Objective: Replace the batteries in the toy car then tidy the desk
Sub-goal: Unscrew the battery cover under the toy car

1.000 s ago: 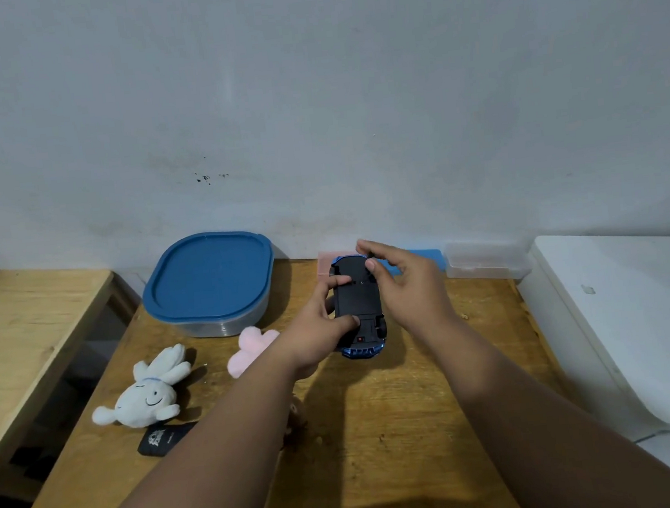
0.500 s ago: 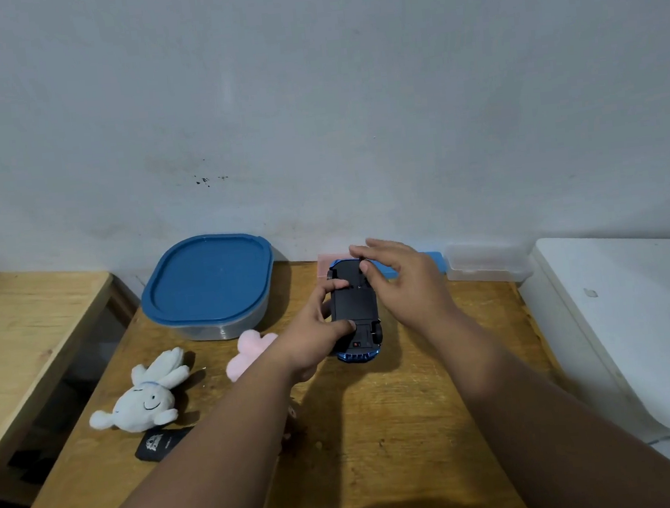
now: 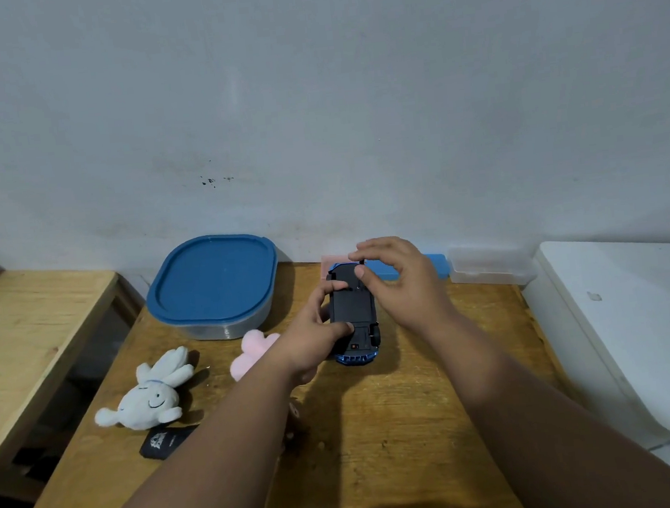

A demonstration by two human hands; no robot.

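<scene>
A blue toy car (image 3: pixel 353 311) lies upside down on the wooden desk (image 3: pixel 403 431), its black underside facing up. My left hand (image 3: pixel 312 336) grips the car from the left, with the thumb on the underside and the fingers round its side. My right hand (image 3: pixel 403 284) hovers over the car's far end. Its thumb and forefinger pinch a thin dark tool (image 3: pixel 362 264), which looks like a small screwdriver, tip down on the underside. No batteries are visible.
A grey container with a blue lid (image 3: pixel 213 284) stands at the back left. A white plush (image 3: pixel 150 394), a pink plush (image 3: pixel 252 349) and a black pouch (image 3: pixel 165 442) lie left of my arm. A blue box (image 3: pixel 434 264) and a clear box (image 3: pixel 488 271) sit by the wall. There is a white appliance (image 3: pixel 639 327) on the right.
My right hand's fingers have curled from lying over the car's far end into a pinch just above it. The left hand and the car have barely moved.
</scene>
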